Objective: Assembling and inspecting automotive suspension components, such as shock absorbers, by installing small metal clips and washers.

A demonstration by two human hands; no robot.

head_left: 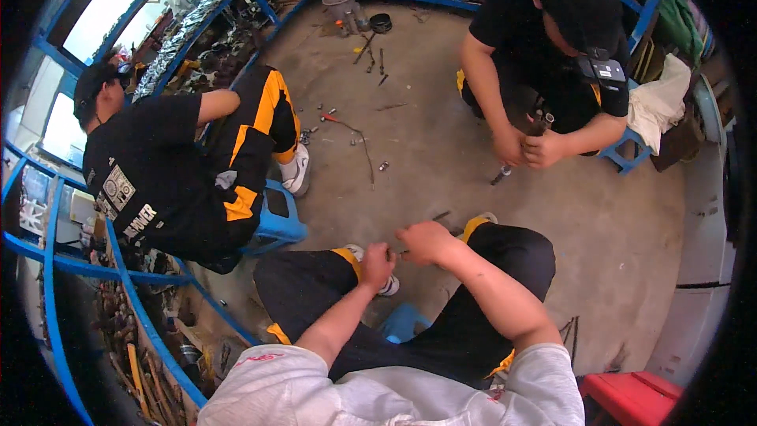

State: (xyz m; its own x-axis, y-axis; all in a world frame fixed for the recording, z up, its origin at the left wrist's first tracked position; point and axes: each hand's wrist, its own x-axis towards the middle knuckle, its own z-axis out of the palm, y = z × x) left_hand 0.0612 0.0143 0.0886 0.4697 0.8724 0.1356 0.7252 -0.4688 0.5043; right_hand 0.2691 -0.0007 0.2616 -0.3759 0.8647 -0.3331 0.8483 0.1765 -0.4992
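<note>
My left hand (378, 265) is closed, held in front of my left knee. Close by on its right, my right hand (430, 243) is also closed, its fingers curled toward the left one. A small dark piece (404, 253) shows in the narrow gap between the two hands; its kind is too small to tell, and the fingers hide most of it. Just beyond the right hand appears a short dark bar (441, 215); whether it lies on the floor or is held, I cannot tell.
A co-worker (158, 166) sits on a blue stool (280, 217) at left; another person (552, 55) at far right grips a metal tool (544, 122). Loose metal parts and a red-handled tool (329, 117) lie on the floor (441, 142). A bucket (339, 1) stands far back; blue racks line the left.
</note>
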